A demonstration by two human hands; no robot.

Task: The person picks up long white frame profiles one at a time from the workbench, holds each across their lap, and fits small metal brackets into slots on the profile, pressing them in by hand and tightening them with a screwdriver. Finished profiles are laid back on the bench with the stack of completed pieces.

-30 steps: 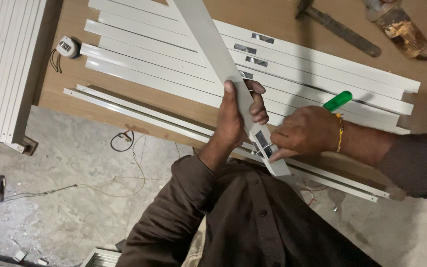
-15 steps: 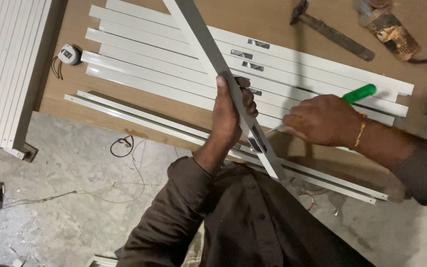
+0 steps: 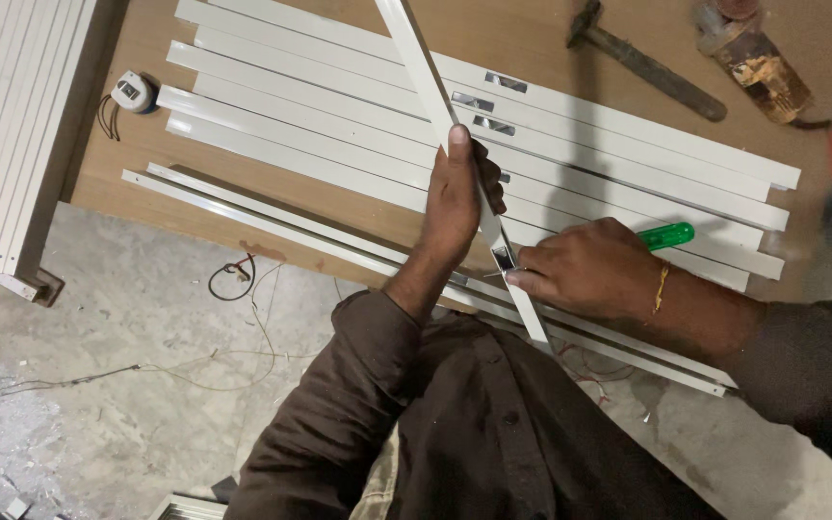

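Note:
My left hand (image 3: 455, 202) is shut around a long white metal strip (image 3: 416, 58) that runs diagonally from the table's far side toward my body. The strip is turned on its edge, and a small rectangular slot (image 3: 503, 256) shows just below my fingers. My right hand (image 3: 589, 270) grips a screwdriver with a green handle (image 3: 666, 235). Its thin shaft points left, and the tip sits at the slot.
Several white strips (image 3: 320, 125) lie side by side on the brown table (image 3: 532, 39). A hammer (image 3: 647, 63) and a rusty tool (image 3: 753, 58) rest at the far right, a tape measure (image 3: 132, 91) at the left. More white strips (image 3: 2, 125) are stacked left. Wires (image 3: 233, 274) lie on the floor.
The held strip has turned from its flat face onto its edge. My right hand drifted right, then came back left and lower, bringing the screwdriver tip to the slot.

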